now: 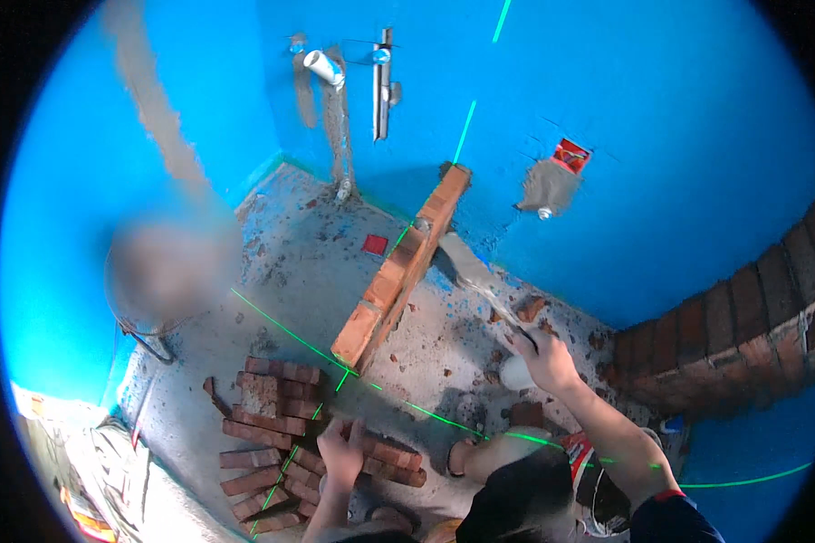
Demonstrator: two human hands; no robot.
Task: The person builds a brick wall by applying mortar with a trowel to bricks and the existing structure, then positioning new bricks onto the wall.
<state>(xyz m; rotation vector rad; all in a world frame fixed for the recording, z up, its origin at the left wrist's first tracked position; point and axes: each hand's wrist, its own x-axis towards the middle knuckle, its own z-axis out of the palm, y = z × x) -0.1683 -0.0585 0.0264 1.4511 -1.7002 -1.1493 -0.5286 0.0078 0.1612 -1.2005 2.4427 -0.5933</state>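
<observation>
My right hand (pixel 545 360) is closed on the dark handle of a metal trowel (pixel 469 264), whose grey-smeared blade reaches up beside a short red-brick wall (pixel 378 303). That narrow wall runs from the blue back wall toward me. My left hand (pixel 340 451) is low in the view at a pile of loose red bricks (pixel 272 423), its fingers curled; what they grip is too unclear to name. Green laser lines cross the floor and brick wall. A small red square piece (pixel 375 243) lies left of the brick wall.
Blue walls (pixel 697 109) carry white pipes (pixel 324 69) and a red electrical box (pixel 571 154). A curved brick structure (pixel 743 317) stands at right. A blurred round object (pixel 172 267) is at left. A container (pixel 598 489) and my legs are below; rubble litters the grey floor (pixel 308 253).
</observation>
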